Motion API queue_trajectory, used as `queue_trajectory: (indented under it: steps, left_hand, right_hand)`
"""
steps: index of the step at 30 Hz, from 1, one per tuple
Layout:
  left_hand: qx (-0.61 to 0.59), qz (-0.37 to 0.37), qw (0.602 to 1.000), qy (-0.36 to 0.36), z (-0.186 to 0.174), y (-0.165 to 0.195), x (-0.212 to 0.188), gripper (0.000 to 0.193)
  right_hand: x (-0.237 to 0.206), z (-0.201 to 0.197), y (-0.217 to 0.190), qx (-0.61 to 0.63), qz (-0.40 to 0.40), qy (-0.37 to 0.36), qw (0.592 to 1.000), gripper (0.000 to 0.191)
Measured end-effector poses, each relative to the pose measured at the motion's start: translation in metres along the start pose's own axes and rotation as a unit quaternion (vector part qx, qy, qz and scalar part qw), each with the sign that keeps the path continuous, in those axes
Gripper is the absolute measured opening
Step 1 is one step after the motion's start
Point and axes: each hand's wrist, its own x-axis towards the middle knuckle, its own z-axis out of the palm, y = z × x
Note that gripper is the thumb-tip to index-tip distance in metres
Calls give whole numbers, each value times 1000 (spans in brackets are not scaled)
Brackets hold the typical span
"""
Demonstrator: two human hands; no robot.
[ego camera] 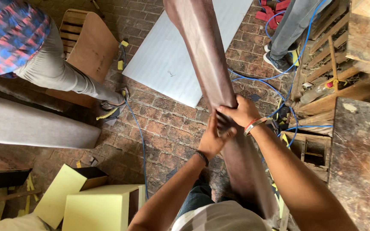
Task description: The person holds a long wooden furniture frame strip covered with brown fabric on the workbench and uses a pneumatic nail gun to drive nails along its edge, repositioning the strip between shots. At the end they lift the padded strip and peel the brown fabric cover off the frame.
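The brick floor [168,128] fills most of what I look down on, and a pale corrugated sheet [180,51] lies flat on it toward twelve o'clock. Rising from between my knees at six o'clock up to the top edge at twelve is the long brown upholstered panel [202,55], standing on end and leaning slightly away from me. Its fabric looks smooth and already pulled tight along the upper stretch; lower down, below my hands, it is blurred and I cannot tell how it lies, so I judge the covering to be partly worked, with the lower run left to check.

A second padded grey piece [35,124] lies at nine o'clock, and pale yellow foam blocks [95,205] sit at seven o'clock. Rough timber frames [326,64] are stacked at two o'clock. A seated person's leg [56,72] shows at ten o'clock, another person's shoe [279,62] at one o'clock. A blue cable [140,141] snakes across the bricks.

My right hand [240,112] reaches in from five o'clock, wrist bent, fingers wrapped and clamped over the panel's edge at its middle. My left hand [213,139] comes up from six o'clock, forearm nearly straight, palm pressed flat on the fabric just under the right, fingers together and not gripping.
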Motion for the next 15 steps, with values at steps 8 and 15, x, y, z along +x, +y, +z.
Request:
queue_trajectory:
  steps: [8,15]
  left_hand:
    - [-150,150,970,116,-94,11,70,110]
    - [31,302,925,227,-121,88,69,144]
  right_hand:
    - [-9,62,-31,3,-38,-69,997,78]
    - [-29,112,-19,-67,118,-130,982,68]
